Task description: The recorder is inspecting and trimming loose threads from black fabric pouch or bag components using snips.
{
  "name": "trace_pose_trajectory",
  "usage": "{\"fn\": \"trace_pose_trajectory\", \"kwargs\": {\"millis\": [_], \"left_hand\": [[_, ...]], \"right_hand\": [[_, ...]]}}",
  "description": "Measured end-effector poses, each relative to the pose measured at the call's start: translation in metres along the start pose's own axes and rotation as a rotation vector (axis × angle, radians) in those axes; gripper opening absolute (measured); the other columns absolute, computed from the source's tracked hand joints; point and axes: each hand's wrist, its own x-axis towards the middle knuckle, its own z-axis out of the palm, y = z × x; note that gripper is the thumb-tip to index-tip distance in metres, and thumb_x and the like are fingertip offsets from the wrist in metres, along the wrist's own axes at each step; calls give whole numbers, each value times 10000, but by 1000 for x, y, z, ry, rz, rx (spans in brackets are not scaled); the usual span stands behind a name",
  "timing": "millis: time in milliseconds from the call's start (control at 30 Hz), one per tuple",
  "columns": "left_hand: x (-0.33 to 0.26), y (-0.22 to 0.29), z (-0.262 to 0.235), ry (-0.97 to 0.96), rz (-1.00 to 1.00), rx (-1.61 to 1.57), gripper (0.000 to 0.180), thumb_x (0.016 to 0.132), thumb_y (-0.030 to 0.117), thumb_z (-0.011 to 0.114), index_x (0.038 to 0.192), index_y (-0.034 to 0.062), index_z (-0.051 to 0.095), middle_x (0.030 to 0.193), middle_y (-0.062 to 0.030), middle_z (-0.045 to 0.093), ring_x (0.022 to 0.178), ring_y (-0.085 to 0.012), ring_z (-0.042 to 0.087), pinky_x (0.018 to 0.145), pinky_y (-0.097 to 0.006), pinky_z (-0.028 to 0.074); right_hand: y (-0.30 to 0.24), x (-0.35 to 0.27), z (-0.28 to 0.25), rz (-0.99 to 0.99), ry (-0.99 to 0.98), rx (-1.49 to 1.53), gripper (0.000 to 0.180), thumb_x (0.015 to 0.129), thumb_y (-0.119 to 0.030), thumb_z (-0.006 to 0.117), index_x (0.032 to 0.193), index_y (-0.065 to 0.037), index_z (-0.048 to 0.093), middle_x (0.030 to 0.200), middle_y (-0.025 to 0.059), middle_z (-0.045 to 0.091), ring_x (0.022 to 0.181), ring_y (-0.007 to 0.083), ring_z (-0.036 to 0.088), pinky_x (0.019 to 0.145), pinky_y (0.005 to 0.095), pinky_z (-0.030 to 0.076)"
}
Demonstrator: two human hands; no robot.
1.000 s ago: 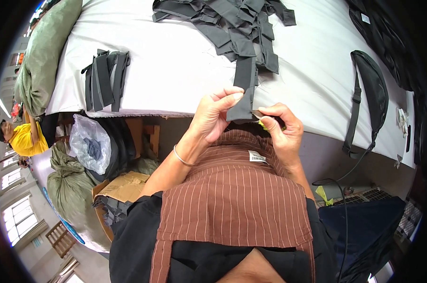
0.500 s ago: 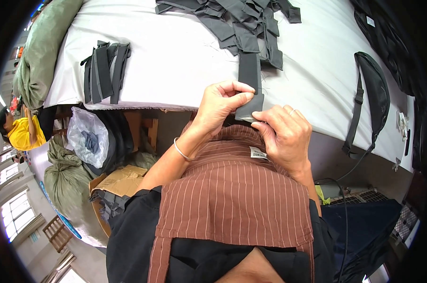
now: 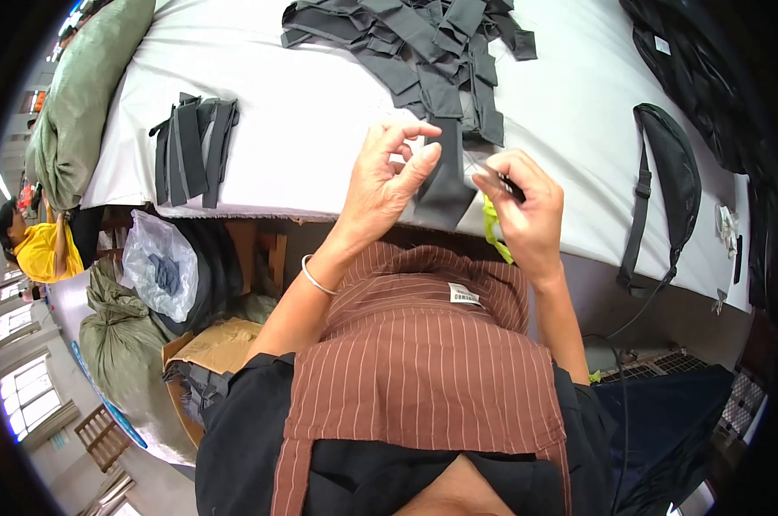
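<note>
The left hand (image 3: 387,176) has its thumb and forefinger curled toward each other with a small gap between the tips, the other fingers bent loosely; the thumb lies against the left edge of a dark grey strap (image 3: 447,176), so it touches but does not clamp it. The right hand (image 3: 522,206) has its fingers drawn together around a small dark tool (image 3: 502,182), of which only the tip shows; what kind it is cannot be told. A yellow-green cord (image 3: 492,228) hangs from under this hand toward 6 o'clock.

The strap lies between the two hands, its lower end hanging over the near edge of the table (image 3: 303,112), its upper end running toward 12 o'clock into a pile of grey straps (image 3: 406,39).

At 9 o'clock from the left hand, well apart, lies a small bundle (image 3: 191,146) of dark straps. At 3 o'clock from the right hand lies a black waist bag (image 3: 677,176). Below the hands a brown striped apron (image 3: 423,370) covers the person's front. Under the table, toward 8 o'clock, stand a clear plastic bag (image 3: 161,267) and green sacks (image 3: 113,344).
</note>
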Motion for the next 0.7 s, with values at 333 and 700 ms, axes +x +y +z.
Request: {"fn": "trace_pose_trajectory", "kwargs": {"millis": [333,700], "left_hand": [[-18,-26,-19,-103,290,396,207,758,-9,690,956,42,659,1041,-98,601,881,-203,617,788,-291,515],[-38,-49,-26,-371,494,780,486,660,51,761,1115,99,597,1206,-44,608,1143,-264,534,974,-405,415]], "right_hand": [[29,-34,-2,186,-130,165,59,821,36,673,817,9,621,778,32,587,703,76,524,624,217,420],[29,-44,14,67,-221,153,250,696,83,713,913,-26,650,903,72,639,830,192,630,717,296,502]]}}
